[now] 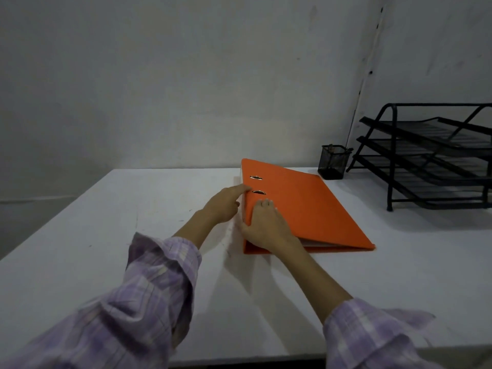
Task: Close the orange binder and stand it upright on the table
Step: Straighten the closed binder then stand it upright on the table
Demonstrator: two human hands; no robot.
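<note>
The orange binder (306,206) lies flat on the white table (106,235), its cover down and its spine facing left. White paper shows at its near edge. My left hand (226,203) rests against the spine, index finger stretched onto the top edge near two metal slots. My right hand (266,227) presses on the cover at the near left corner, thumb wrapped around the spine edge. Both sleeves are lilac plaid.
A black mesh pen cup (334,162) stands just behind the binder's far right corner. A black three-tier wire letter tray (436,158) fills the right rear of the table. A grey wall rises behind. Open tabletop stretches to the left.
</note>
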